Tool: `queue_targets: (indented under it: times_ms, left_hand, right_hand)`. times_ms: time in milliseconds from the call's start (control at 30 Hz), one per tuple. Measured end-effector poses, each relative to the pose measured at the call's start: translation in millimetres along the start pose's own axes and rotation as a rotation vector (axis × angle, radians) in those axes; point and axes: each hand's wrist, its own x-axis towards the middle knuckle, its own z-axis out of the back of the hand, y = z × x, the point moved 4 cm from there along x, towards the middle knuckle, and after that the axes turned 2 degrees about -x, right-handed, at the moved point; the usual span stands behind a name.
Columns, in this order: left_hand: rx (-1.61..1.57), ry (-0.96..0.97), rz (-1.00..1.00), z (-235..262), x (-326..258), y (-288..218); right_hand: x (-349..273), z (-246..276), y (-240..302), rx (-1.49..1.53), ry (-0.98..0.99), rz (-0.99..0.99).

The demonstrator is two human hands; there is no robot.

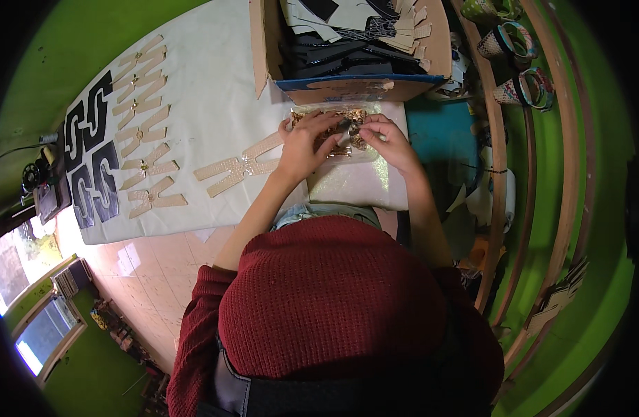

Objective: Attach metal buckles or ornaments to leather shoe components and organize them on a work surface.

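Note:
A shallow clear tray [369, 154] of small gold metal pieces [342, 151] lies on the table edge in front of me. My left hand [308, 144] rests over its left side, fingers stretched and apart. With thumb and forefinger pinched, my right hand [390, 141] has a small gold metal piece [356, 133] at its fingertips, partly hidden. Left of the tray lies a beige X-shaped strap [244, 165] with a glittery centre. Farther left, several similar beige straps [144, 132] form a column, most with a gold ornament at the crossing.
Behind the tray stands an open cardboard box [361, 89] filled with black, white and beige cut pieces. Black S-shaped cut-outs [95, 156] lie along the table's left end. A wooden rack [497, 139] with small woven baskets [511, 90] runs along the right.

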Motion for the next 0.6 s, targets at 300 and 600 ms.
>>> queue_targets:
  times_ms: [300, 600]
  left_hand:
    - [-0.135, 0.010, 0.001, 0, -1, 7]
    - [-0.175, -0.056, -0.084, 5, -1, -1]
  right_hand:
    - [-1, -15, 26, -0.274, -0.120, 0.064]
    - [-3, -28, 26, 0.333, 0.001, -0.060]
